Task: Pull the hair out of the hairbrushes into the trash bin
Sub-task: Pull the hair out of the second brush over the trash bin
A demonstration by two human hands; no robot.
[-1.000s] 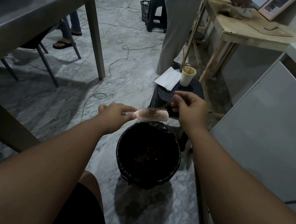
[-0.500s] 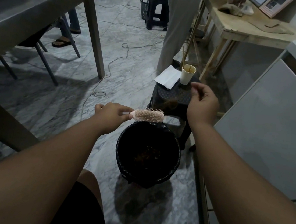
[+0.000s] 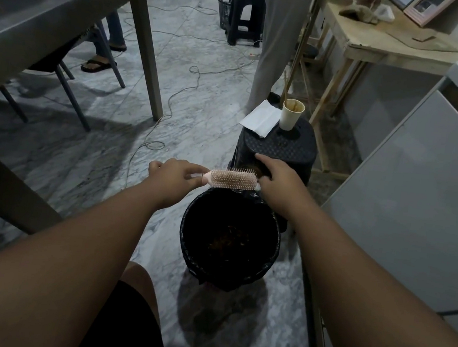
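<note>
A pink hairbrush (image 3: 234, 180) is held level, bristles up, just above the far rim of the black trash bin (image 3: 186, 242). My left hand (image 3: 176, 177) grips its handle. My right hand (image 3: 278, 178) is against the brush's far tip, with the thumb touching the tip and the fingers curled down out of sight. A brown clump of hair (image 3: 246, 169) shows just behind the brush head, beside my right fingers. The bin has a black liner and brown hair at its bottom (image 3: 229, 238).
A black plastic stool (image 3: 281, 147) stands just beyond the bin with a paper cup (image 3: 291, 117) and a white napkin (image 3: 260, 117) on it. A person stands behind it (image 3: 279, 37). There is a grey table (image 3: 55, 13) on the left, a wooden table (image 3: 377, 44) at the far right, a white cabinet (image 3: 418, 193) on the right, and cables on the floor.
My right hand pulled away from the brush toward the stool, then came back down to the brush's far tip. The left hand kept the brush over the bin.
</note>
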